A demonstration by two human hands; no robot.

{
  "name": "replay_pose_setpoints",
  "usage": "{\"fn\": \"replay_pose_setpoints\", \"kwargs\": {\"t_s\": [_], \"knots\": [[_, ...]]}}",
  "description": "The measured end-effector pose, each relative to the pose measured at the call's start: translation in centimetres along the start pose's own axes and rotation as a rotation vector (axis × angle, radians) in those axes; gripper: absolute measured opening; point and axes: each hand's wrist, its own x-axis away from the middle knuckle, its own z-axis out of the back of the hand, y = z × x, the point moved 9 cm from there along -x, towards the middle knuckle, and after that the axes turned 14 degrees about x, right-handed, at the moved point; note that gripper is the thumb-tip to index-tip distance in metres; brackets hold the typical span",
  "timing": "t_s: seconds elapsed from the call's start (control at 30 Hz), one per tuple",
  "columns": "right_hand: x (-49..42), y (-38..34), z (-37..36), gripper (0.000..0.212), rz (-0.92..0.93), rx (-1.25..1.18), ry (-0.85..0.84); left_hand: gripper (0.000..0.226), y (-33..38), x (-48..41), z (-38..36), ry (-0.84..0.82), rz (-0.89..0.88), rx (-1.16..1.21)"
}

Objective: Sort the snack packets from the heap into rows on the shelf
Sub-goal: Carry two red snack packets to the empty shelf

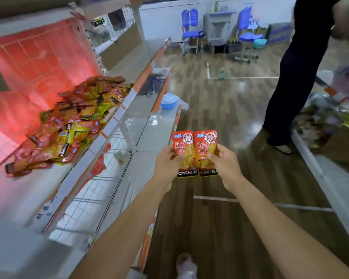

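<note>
Two hands hold red packets side by side at the centre of the frame, above the floor [220,97]. The left hand [166,164] has its fingers [178,157] curled round the left packet [186,140], and the right hand [224,164] grips the right packet [207,140]. The heap [73,121] lies on the shelf [18,190] at middle left.

Just right of the shelf [117,115], two hands gripped two red packets: left hand [166,164] the left packet [186,146], right hand [225,164] the right packet [207,146]. On the shelf lay one heap [69,125] of uncountably many packets and one blue bowl [168,100]; beyond it stood two blue chairs [191,34] [250,36] and one person [298,73].
</note>
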Motion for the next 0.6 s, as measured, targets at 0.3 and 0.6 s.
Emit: {"fn": "replay_pose_setpoints", "kwargs": {"t_s": [0.3,0.6], "knots": [[-19.0,-3.0,0.4,0.022,-0.012,0.050,0.014,0.019,2.9,-19.2,-5.2,-0.125,0.034,0.012],[-35.2,-5.7,0.0,0.018,-0.018,-0.034,0.047,0.028,4.9,-35.8,-9.6,-0.131,0.045,0.027]]}}
